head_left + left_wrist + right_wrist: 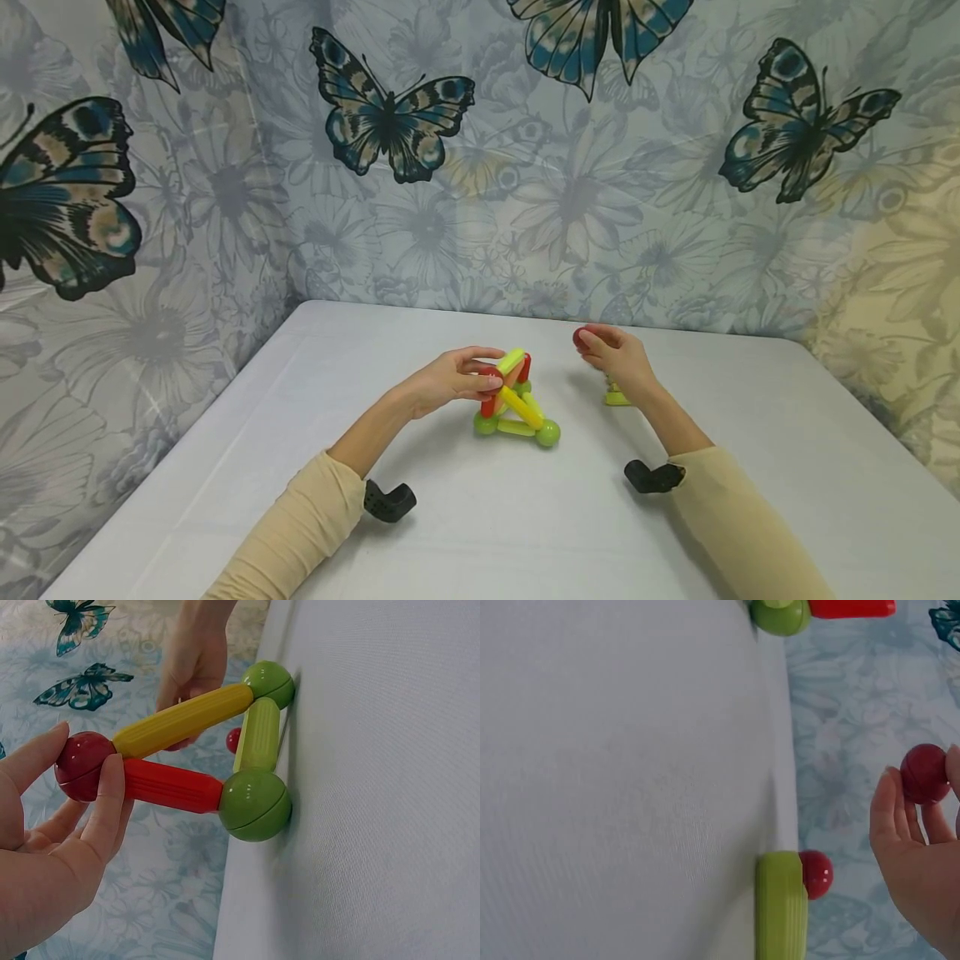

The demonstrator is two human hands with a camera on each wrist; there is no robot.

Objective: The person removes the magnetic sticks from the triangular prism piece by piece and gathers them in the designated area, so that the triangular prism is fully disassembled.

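A frame of ridged rods joined by balls stands on the table. My left hand (453,383) pinches the red ball (84,766) at its near upper corner between thumb and fingers. From that ball a yellow rod (184,720) and a red rod (172,784) slope down to green balls (255,804), which a light green rod (258,735) links. Another light green rod (512,361) lies along the top. To the right, above the table, my right hand (622,360) holds a loose red ball (924,773) in its fingertips.
Below my right hand, a light green rod (781,907) lies on the table with another red ball (816,874) beside it. The white table (465,533) meets butterfly-patterned walls (450,242). Black wrist mounts (390,502) stick out from both sleeves.
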